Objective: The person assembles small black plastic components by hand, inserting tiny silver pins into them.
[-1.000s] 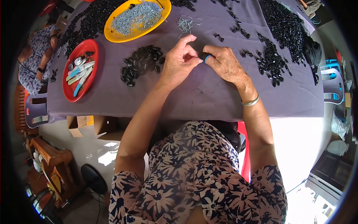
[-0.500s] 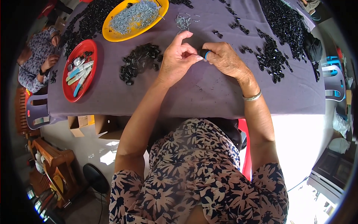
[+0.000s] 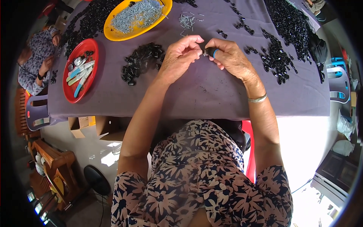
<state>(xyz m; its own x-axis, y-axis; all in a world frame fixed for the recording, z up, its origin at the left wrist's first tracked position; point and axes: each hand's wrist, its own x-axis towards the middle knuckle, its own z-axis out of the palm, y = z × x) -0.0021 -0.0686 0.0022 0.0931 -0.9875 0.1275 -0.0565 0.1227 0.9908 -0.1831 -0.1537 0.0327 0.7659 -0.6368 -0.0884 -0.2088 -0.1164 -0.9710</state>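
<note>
2 hands meet: right hand (image 3: 232, 58) grips a small black part (image 3: 210, 52); left hand (image 3: 180, 56) pinches something tiny, best aligned squarely.

Small black part (image 3: 209, 52) mostly hidden inside right hand (image 3: 230, 58) grip; shape unclear

Home workshop – cloth-covered table (image 3: 211, 94), black part heaps (image 3: 291, 22) (screws tray (image 3: 117, 32)), wooden furniture (image 3: 53, 166).
</note>
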